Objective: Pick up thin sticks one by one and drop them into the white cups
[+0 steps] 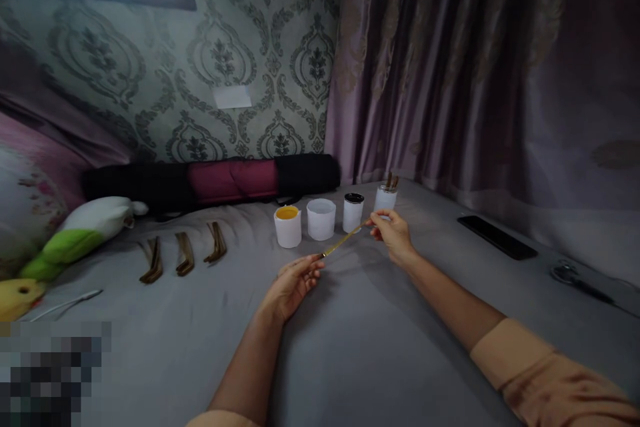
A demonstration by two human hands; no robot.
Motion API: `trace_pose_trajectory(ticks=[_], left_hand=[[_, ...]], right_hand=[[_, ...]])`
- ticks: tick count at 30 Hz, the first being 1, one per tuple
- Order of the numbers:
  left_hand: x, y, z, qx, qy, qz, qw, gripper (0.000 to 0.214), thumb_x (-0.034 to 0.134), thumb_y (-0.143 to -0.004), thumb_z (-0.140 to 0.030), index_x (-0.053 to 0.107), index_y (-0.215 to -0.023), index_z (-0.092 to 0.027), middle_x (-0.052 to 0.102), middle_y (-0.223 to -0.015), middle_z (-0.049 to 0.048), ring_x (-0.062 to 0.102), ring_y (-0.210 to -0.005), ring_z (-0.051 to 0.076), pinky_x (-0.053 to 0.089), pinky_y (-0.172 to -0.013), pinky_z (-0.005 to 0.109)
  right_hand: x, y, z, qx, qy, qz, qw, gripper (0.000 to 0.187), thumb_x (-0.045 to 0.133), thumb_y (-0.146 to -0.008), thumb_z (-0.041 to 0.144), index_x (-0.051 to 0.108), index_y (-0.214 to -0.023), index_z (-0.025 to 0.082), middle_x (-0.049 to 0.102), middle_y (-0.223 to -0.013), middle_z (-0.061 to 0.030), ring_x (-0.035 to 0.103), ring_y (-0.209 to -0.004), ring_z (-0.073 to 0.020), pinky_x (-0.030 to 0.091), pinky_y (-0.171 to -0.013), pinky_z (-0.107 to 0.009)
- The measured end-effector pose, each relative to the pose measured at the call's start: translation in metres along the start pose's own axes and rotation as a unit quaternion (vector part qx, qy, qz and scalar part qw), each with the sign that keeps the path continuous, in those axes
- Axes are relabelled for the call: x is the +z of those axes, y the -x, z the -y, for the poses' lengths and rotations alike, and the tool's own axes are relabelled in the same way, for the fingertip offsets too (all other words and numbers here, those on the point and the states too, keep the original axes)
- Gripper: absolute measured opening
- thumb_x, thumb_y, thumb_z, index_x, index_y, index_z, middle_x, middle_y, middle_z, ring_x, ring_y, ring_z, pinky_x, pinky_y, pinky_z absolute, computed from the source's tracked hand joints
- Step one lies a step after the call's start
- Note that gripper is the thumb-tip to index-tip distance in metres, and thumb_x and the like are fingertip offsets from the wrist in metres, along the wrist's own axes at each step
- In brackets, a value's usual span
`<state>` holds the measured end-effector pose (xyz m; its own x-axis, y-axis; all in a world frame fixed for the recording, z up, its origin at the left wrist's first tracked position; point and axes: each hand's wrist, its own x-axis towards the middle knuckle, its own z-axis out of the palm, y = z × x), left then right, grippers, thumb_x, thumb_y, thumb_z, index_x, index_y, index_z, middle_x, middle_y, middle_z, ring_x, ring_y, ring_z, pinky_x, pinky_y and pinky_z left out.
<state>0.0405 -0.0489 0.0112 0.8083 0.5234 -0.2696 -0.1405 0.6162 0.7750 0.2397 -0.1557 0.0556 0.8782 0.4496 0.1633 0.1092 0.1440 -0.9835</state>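
Note:
A thin yellow-brown stick (345,239) stretches between my two hands, slanting up to the right. My left hand (295,287) pinches its lower end, where a short dark part shows at the fingertips. At the upper end, the thumb and fingers of my right hand (393,235) are closed on it. Just behind the stick stand a white cup with yellow contents (289,229), a plain white cup (321,221) and a white cup with a black top surface (353,215). Behind my right hand is a whitish jar (385,197) with brown sticks standing in it.
Three bundles of bent brown strips (184,255) lie to the left on the grey sheet (350,360). A black and maroon roll (233,178) lies along the wall. Plush toys (75,237) are at far left. A black phone (497,237) and a corded dark device (580,282) lie right.

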Motion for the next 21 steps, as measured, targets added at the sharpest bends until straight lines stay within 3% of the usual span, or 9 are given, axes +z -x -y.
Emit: trace_pose_trajectory(ticks=[8,21], left_hand=[[-0.007,-0.004,0.0,-0.006,0.043,-0.03,0.999,0.015,0.054,-0.076,-0.012,0.061,-0.089,-0.008,0.063,-0.08,0.0076,0.056,-0.059,0.007,0.046,-0.053,0.016],[-0.01,-0.005,0.001,-0.008,0.067,-0.029,0.997,0.016,0.053,-0.077,-0.011,0.061,-0.09,-0.007,0.061,-0.079,0.0078,0.055,-0.06,0.008,0.046,-0.052,0.017]], right_hand=[[-0.025,-0.017,0.023,-0.019,0.013,-0.043,0.999,0.024,0.063,-0.061,0.032,0.053,-0.078,0.018,0.063,-0.065,-0.0017,0.049,-0.041,-0.0064,0.037,-0.036,-0.016],[-0.079,-0.07,0.096,-0.111,0.075,-0.154,0.979,0.011,0.059,-0.066,0.02,0.054,-0.076,0.017,0.06,-0.062,0.0,0.05,-0.043,-0.0057,0.037,-0.036,-0.015]])
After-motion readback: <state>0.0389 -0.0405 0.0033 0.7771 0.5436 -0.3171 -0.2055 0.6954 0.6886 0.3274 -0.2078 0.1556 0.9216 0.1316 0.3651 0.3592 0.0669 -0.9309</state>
